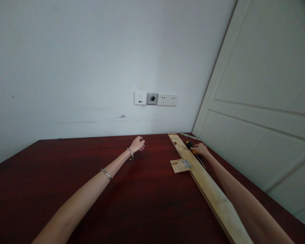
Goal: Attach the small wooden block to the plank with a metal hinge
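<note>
My right hand (201, 149) has its fingers closed on the black and yellow handle of a screwdriver (190, 145). The screwdriver's thin shaft points toward me along the right side of a long wooden board (205, 183). A small wooden piece (178, 166) sticks out from the board's left side, joined to it by a metal hinge (186, 163). Left of the board, my left hand (138, 144) is over the table with loosely curled, parted fingers and holds nothing I can see. Two silver bracelets circle the left wrist and forearm.
The dark red tabletop (132, 203) runs back to a white wall (91, 61) with sockets (167, 99) and a black plug (153, 98). A white panelled surface (259, 88) borders the right side. A thin green and white strip (190, 136) lies at the back right corner.
</note>
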Demonstrator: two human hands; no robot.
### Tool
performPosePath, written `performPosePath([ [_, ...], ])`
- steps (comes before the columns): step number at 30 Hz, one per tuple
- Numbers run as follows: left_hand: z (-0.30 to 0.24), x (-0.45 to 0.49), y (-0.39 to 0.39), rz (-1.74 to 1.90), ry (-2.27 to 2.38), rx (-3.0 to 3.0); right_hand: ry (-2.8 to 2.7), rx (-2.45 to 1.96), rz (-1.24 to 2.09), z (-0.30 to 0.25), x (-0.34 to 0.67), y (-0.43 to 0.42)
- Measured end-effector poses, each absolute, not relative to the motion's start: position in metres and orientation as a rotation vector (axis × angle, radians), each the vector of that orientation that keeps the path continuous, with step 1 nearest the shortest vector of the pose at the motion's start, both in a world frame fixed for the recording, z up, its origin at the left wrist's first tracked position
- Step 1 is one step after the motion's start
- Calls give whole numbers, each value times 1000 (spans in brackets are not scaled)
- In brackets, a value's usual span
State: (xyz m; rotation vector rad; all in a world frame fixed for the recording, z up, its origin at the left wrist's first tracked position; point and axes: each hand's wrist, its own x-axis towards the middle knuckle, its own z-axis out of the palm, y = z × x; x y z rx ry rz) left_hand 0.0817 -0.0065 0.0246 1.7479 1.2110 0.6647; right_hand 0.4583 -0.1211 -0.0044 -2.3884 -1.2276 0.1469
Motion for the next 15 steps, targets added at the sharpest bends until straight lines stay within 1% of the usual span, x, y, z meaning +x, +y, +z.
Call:
performPosePath([
  [10,9,73,5,674,1211,1739,-1264,-2440,101,-16,460,-121],
  [13,5,61,7,707,1255,1761,-1271,-2439,14,-14,457,-123],
  [15,3,50,10,736,1305,1786,-1277,-2413,-107,-9,453,-122],
])
